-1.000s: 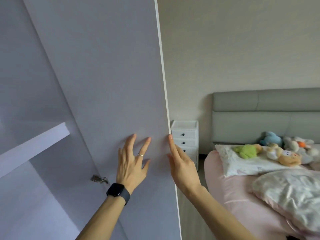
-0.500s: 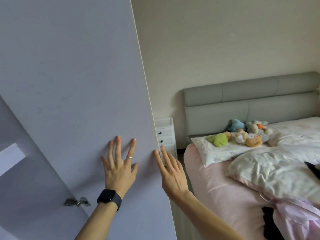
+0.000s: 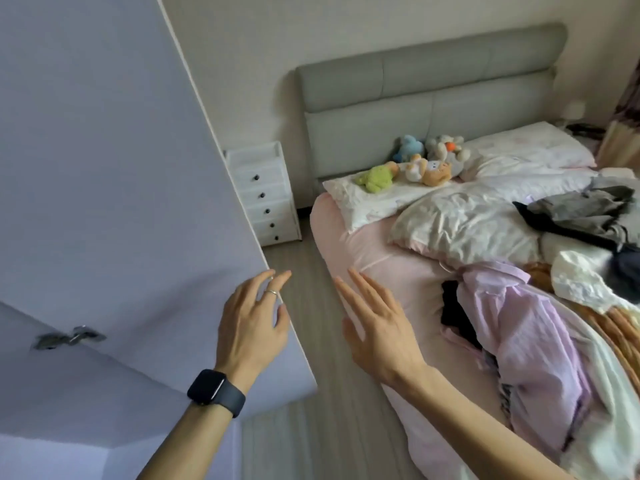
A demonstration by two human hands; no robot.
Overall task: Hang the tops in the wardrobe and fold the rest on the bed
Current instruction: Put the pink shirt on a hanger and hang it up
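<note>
Right hand (image 3: 377, 330) has left the wardrobe door (image 3: 121, 168). Left hand (image 3: 252, 327) hovers at its edge, both spread, empty. Clothes pile (image 3: 519, 323) lies lower right on the bed (image 3: 363, 251). Released, the door might swing shut.

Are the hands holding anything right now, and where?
No, nothing is held. The left hand is open by the edge of the wardrobe door, and the right hand is open and empty.

Pale wardrobe door (image 3: 114, 168) standing open, crumpled lilac shirt (image 3: 519, 334), grey garment (image 3: 581, 209) heaped on pink bed (image 3: 374, 251)
</note>
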